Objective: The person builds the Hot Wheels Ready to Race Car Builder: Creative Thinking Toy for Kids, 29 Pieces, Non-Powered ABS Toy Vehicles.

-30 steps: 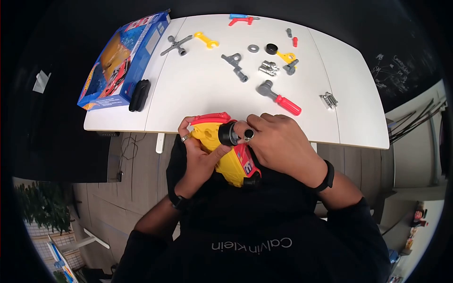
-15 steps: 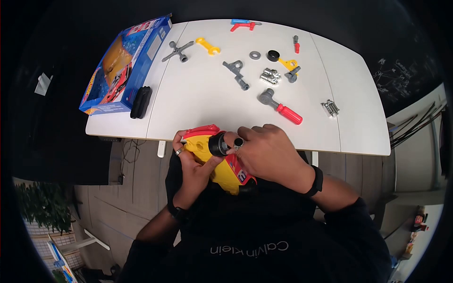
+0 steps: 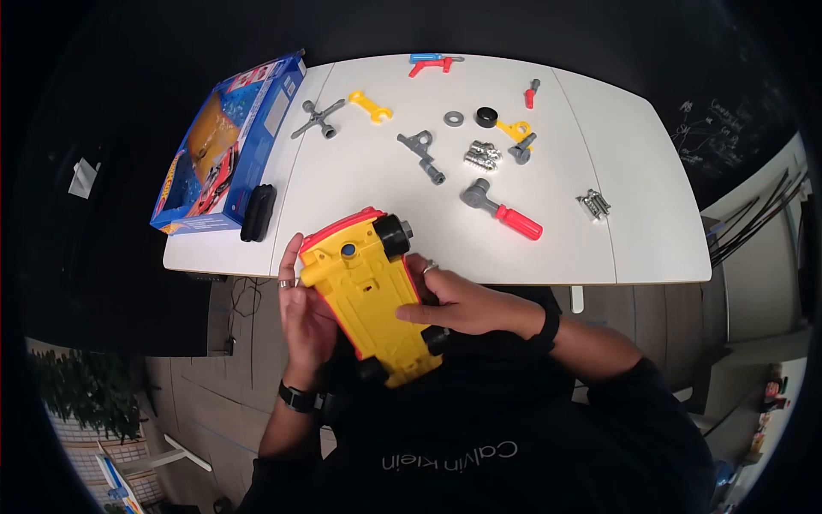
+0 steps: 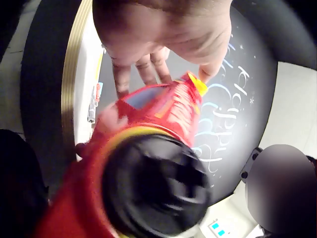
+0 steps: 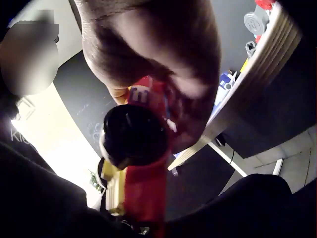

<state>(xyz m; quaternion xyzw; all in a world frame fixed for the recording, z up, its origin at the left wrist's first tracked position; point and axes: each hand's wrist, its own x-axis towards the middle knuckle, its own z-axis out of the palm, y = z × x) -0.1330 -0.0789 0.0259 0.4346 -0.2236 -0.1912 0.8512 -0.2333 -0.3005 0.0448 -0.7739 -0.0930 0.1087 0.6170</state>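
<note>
The left hand (image 3: pixel 310 325) and the right hand (image 3: pixel 469 306) are gripping opposite sides of a yellow-and-red plastic toy car (image 3: pixel 368 295), its black wheels (image 3: pixel 391 236) showing, near the white table (image 3: pixel 342 188)'s edge

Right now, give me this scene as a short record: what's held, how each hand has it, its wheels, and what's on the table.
held: toy car, yellow underside facing the head camera
left hand: grips the car's side
right hand: grips the opposite side, thumb on the underside
wheels: three black wheels visible; none at the corner by the left fingers
table: blue box, yellow wrench, grey cross-shaped tool, red-handled tool, loose black ring-like part
</note>
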